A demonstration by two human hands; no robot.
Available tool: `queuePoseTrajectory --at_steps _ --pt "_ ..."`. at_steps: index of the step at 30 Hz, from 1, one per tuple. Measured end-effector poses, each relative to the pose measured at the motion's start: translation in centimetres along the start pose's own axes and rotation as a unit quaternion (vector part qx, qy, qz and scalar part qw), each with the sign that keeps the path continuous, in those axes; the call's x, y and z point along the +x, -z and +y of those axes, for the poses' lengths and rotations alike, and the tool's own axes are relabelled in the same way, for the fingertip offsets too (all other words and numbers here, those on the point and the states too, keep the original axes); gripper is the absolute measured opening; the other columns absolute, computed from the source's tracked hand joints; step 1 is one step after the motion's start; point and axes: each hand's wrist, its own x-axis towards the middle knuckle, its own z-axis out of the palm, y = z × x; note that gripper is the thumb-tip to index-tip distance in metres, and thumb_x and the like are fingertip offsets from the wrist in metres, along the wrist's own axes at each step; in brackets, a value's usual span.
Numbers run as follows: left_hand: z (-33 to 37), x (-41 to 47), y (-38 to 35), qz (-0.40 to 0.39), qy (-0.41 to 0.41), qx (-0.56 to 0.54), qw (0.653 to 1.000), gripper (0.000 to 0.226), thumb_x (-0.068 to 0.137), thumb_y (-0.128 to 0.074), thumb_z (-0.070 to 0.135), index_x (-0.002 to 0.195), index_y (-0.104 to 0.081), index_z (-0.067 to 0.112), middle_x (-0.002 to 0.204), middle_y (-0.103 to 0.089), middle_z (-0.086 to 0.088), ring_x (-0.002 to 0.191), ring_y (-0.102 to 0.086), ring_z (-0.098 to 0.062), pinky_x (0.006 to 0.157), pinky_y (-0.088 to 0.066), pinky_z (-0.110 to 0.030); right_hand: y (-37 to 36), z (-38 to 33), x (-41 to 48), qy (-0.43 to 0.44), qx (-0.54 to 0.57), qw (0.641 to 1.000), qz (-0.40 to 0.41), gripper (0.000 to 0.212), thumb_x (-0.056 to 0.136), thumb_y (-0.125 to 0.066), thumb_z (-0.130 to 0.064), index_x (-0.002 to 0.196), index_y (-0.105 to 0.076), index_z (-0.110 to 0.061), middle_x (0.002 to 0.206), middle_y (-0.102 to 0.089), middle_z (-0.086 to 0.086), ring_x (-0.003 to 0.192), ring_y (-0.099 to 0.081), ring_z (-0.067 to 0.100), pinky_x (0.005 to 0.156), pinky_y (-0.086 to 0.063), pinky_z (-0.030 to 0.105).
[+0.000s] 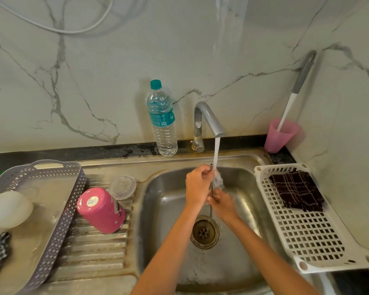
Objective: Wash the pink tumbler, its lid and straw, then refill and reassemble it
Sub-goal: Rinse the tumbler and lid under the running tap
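A person holds a thin dark metal straw upright over the stainless steel sink, right under the water running from the grey curved tap. The left hand has its fingers curled round the top part of the straw, just below the tip. The right hand grips it lower down, fingers folded round the shaft. The straw's bottom end hangs just above the round drain.

At 9 o'clock from the basin, the pink tumbler stands upside down and tilted on the ribbed drainboard, with a round sticker on its base (its print is too blurred to read). The clear round plastic lid lies just beside it at 1 o'clock.

A grey lattice plastic basket sits at the far 9 o'clock side.

At 12 o'clock, on the dark worktop against the marble wall, stands a clear water bottle with a teal cap. Its teal label carries small white print and a boxed mark, none of it legible.

At 2 o'clock a translucent pink cup holds a white-and-grey brush handle. At 3 o'clock a white perforated plastic tray carries a folded dark brown checked cloth.
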Motion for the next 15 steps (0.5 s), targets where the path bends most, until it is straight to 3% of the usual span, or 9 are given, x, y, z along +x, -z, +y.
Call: queuePoseTrajectory --at_steps 2,5,8,11,13,15 --pt "-0.3 0.1 0.2 0.003 0.011 0.008 1.0 0.004 0.087 -0.072 0.019 0.09 -0.073 0.019 0.082 -0.069 0.01 0.077 -0.064 -0.002 0.077 -0.051 -0.019 0.3 -1.0 0.2 0.026 0.016 0.999 0.024 0.014 0.093 -0.056 -0.009 0.089 -0.061 -0.022 0.086 -0.068 -0.004 0.083 -0.065 0.011 0.074 -0.053 0.021" --pt "-0.3 0.3 0.5 -0.001 0.017 0.01 1.0 0.007 0.084 -0.075 0.023 0.087 -0.07 0.018 0.08 -0.069 0.009 0.075 -0.063 -0.002 0.073 -0.051 -0.017 0.7 -2.1 0.8 0.057 0.025 0.996 0.061 0.012 0.092 -0.059 -0.009 0.1 -0.066 -0.015 0.091 -0.071 0.002 0.087 -0.067 0.018 0.081 -0.055 0.034" --pt "0.1 1.0 1.0 0.015 0.02 0.009 1.0 0.011 0.084 -0.076 0.025 0.087 -0.068 0.018 0.078 -0.067 0.008 0.074 -0.063 -0.002 0.072 -0.051 -0.017 1.0 -2.5 0.5 0.07 0.013 0.996 0.051 0.015 0.092 -0.06 -0.007 0.104 -0.067 -0.014 0.094 -0.071 -0.004 0.088 -0.066 0.008 0.084 -0.053 0.022" --pt "-0.3 1.9 2.1 0.06 0.057 -0.037 0.996 0.018 0.084 -0.076 0.031 0.088 -0.063 0.019 0.077 -0.067 0.006 0.073 -0.066 -0.008 0.074 -0.056 -0.025 1.1 -1.5 -0.6 0.078 -0.034 0.996 0.026 0.014 0.092 -0.061 -0.009 0.102 -0.068 -0.015 0.09 -0.07 -0.006 0.08 -0.062 0.0 0.072 -0.045 0.004" --pt "-1.1 2.3 3.1 0.101 0.124 -0.109 0.981 0.019 0.083 -0.077 0.028 0.088 -0.063 0.017 0.073 -0.067 0.001 0.065 -0.065 -0.012 0.073 -0.059 -0.031 1.2 -0.4 -1.7 0.081 -0.061 0.995 0.022 0.016 0.091 -0.062 -0.008 0.105 -0.067 -0.015 0.085 -0.066 -0.012 0.079 -0.06 -0.004 0.071 -0.045 0.003" --pt "-2.0 2.2 4.1 0.134 0.192 -0.185 0.954 0.02 0.081 -0.079 0.022 0.085 -0.062 0.013 0.07 -0.065 -0.002 0.057 -0.06 -0.011 0.072 -0.059 -0.032 1.2 0.2 -2.5 0.09 -0.088 0.992 0.027 0.018 0.09 -0.063 -0.007 0.106 -0.066 -0.017 0.086 -0.066 -0.013 0.08 -0.061 -0.003 0.076 -0.05 0.012"
